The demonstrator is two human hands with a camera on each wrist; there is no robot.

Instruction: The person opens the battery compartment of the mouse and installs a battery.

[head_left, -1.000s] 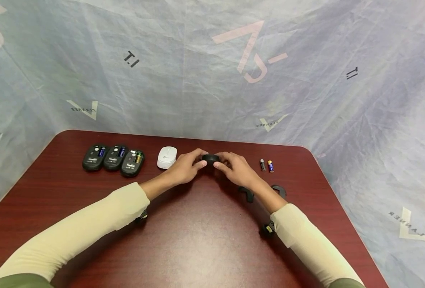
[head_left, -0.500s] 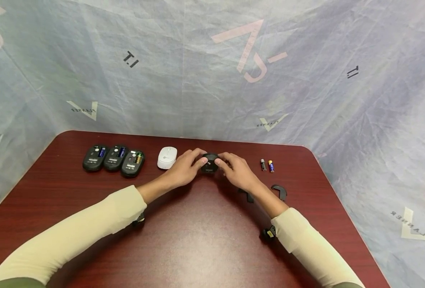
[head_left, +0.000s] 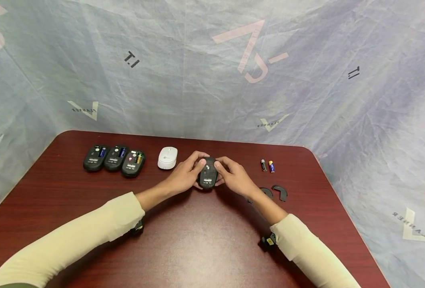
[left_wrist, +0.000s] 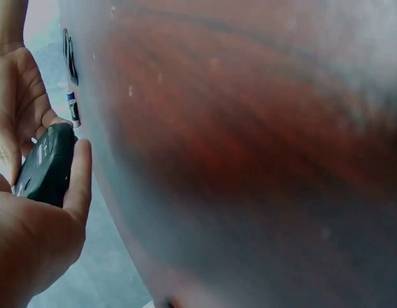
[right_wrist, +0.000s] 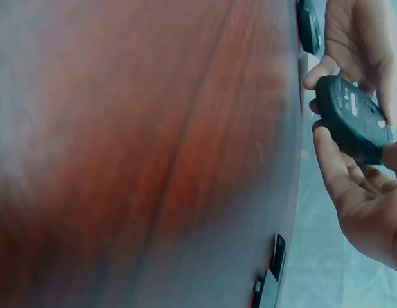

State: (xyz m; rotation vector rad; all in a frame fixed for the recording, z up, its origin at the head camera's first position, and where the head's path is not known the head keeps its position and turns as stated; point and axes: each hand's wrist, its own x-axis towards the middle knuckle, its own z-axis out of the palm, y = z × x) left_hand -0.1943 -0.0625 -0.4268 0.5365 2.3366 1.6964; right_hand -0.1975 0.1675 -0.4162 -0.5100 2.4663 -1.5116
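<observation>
Both hands hold a black computer mouse (head_left: 208,176) near the middle of the table, its labelled underside facing up. My left hand (head_left: 184,175) grips its left side, thumb on the underside. On the other side, my right hand (head_left: 237,177) grips it with the thumb near the front end. The left wrist view shows the mouse (left_wrist: 49,160) with fingers along its edges. In the right wrist view the mouse (right_wrist: 352,119) is tilted between the hands, its label visible. Curved black battery covers (head_left: 281,193) lie by my right forearm, which partly hides them.
Three black mice (head_left: 113,158) lie underside up at the left, batteries showing in their open compartments. A white mouse (head_left: 167,158) stands left of my left hand. Two loose batteries, one dark (head_left: 263,165) and one blue and yellow (head_left: 271,167), lie at the right.
The mouse has tipped so its underside, seen edge-on earlier, now faces up, and it has come slightly nearer. Both hands keep hold of it. More of the covers shows beside the right forearm.
</observation>
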